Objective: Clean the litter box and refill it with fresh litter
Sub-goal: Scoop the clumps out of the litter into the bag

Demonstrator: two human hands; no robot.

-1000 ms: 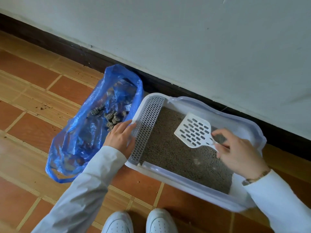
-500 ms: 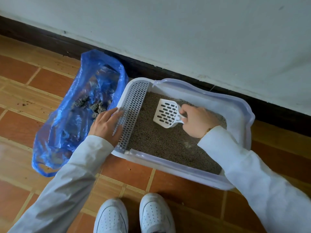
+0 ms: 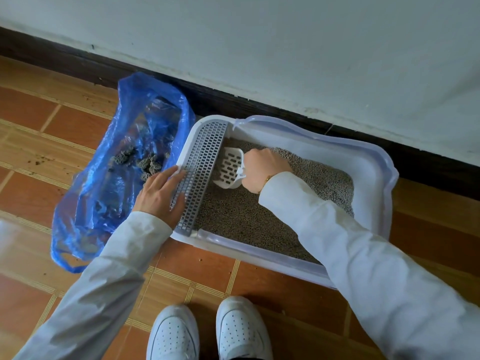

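White rectangular plastic litter box (image 3: 374, 162) w/ grey granules sits on the tile floor against the wall; its near right corner is hidden by a sleeve. Right hand (image 3: 265, 170) clenches the white slotted plastic scoop (image 3: 230, 168) (handle hidden in the fist), blade down by the grated step (image 3: 201, 172). Left hand (image 3: 161, 193) lies flat, fingers straight, on the box's left rim, beside the blue plastic bag (image 3: 104, 193) of clumps.
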